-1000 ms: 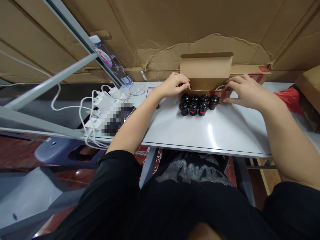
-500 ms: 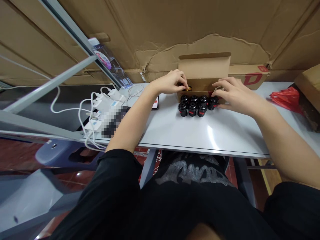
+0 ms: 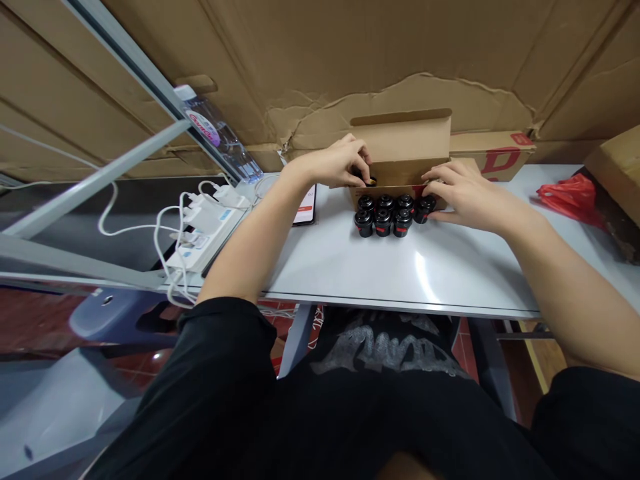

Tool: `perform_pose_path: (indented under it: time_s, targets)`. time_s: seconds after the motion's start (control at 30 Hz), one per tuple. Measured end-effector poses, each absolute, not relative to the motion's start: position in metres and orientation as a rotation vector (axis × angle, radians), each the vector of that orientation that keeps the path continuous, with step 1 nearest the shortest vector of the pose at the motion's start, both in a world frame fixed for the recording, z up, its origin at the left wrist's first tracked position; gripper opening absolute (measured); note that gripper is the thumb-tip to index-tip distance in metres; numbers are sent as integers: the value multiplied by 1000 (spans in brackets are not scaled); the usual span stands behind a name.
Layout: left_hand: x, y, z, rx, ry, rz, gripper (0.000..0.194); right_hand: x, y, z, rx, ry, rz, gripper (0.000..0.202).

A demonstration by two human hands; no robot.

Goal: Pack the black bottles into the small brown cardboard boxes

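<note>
An open cardboard box (image 3: 400,143) stands at the back of the table, its lid raised. My left hand (image 3: 345,163) reaches over its left end, fingertips pinched on a black round piece with a yellow ring (image 3: 371,181), mostly hidden by the fingers and box wall. At the right end, my right hand (image 3: 460,193) is closed with bent fingers over the box's edge; its thumb is close to a slightly tilted black cylinder (image 3: 424,209). Several similar black capped cylinders with red bands (image 3: 383,223) stand in two rows before the box.
Left of the box lies a phone (image 3: 306,205). A white power strip (image 3: 213,230) with cables and a leaning water bottle (image 3: 220,133) are farther left. At the right are a closed carton (image 3: 505,150), a red plastic bag (image 3: 570,197) and another box (image 3: 617,160).
My left hand has sunk slightly with the black piece at the box opening. My right hand stays at the box's right end. The view has shifted a little, showing more of the phone.
</note>
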State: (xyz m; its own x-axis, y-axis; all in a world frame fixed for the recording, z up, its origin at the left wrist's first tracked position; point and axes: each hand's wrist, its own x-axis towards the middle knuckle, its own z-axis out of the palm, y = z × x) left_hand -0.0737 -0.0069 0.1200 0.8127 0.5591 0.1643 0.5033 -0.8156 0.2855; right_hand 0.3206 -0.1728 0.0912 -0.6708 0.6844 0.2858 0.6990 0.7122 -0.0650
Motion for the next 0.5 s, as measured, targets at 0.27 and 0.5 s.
perform_pose_path:
  time_s: [0.27, 0.5]
  targets:
    - [-90, -19, 126, 2709, 970, 385, 24, 315, -179, 102, -1116, -2549, 51, 38]
    - [-93, -24, 109, 2691, 947, 550, 24, 315, -185, 111, -1257, -2436, 171, 38]
